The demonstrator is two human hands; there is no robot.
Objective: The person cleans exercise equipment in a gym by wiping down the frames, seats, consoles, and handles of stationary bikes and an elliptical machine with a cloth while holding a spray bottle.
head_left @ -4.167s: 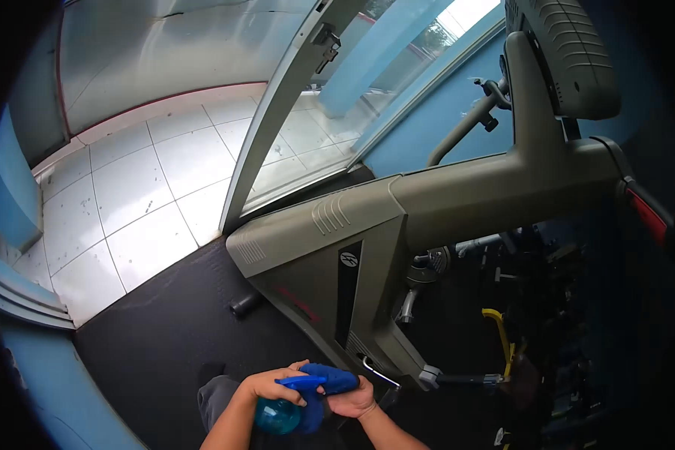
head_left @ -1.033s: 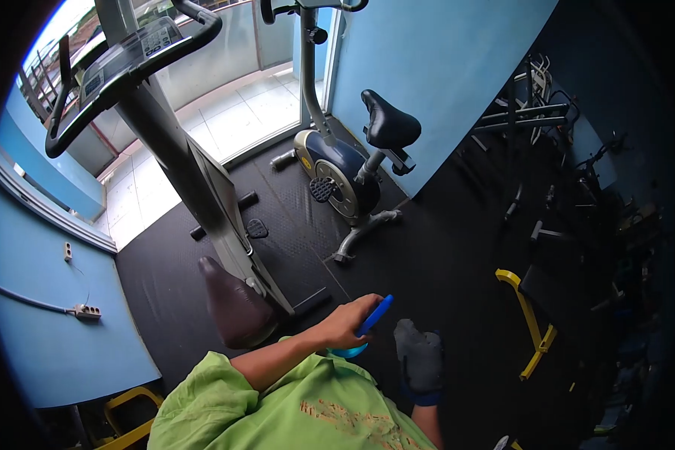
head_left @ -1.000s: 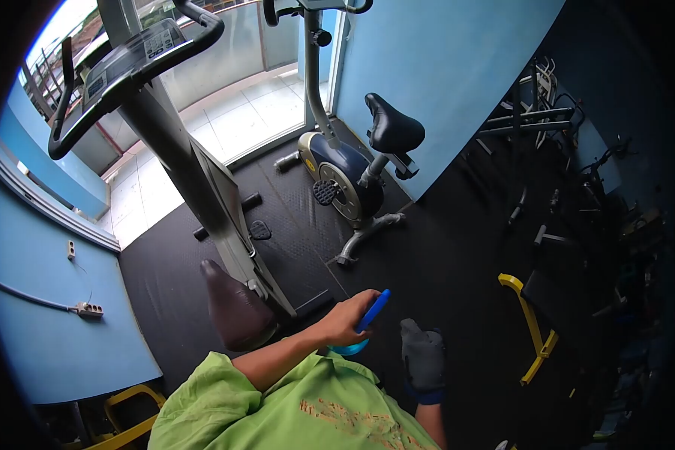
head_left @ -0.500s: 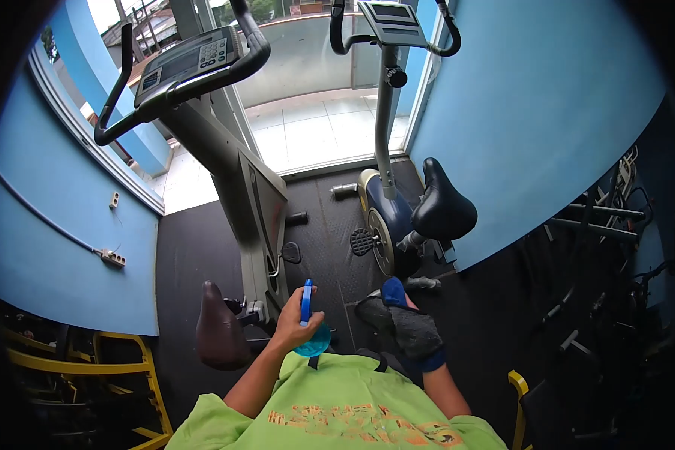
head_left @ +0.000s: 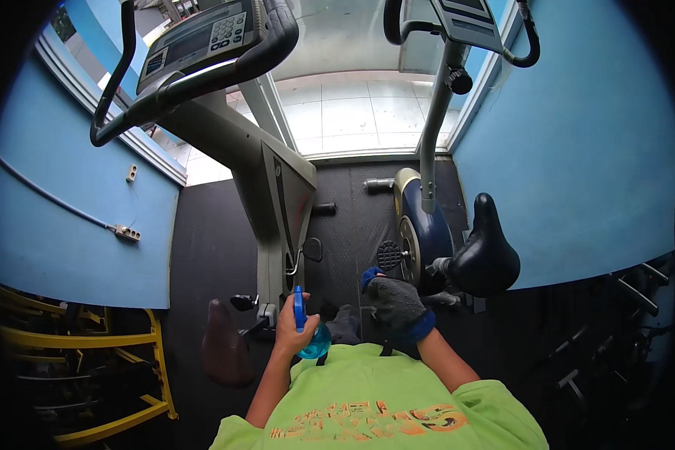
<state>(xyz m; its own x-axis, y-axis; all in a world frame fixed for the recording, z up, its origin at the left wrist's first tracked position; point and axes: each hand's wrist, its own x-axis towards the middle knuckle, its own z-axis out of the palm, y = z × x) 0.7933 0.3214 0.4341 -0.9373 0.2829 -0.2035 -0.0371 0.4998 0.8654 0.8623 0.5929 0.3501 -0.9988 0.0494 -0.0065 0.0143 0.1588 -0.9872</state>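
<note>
Left hand (head_left: 289, 328), gripping spray bottle (head_left: 319, 343), has been parted from right hand (head_left: 397, 300), its closure hidden by grey mitt-like cloth (head_left: 403, 316). Carrying seems underway, steadiness needed.

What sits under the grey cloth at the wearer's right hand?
The person's right forearm runs in at the blue edge of the grey cloth. The hand beyond is mostly or wholly covered, so its fingers and grip cannot be made out.
</note>
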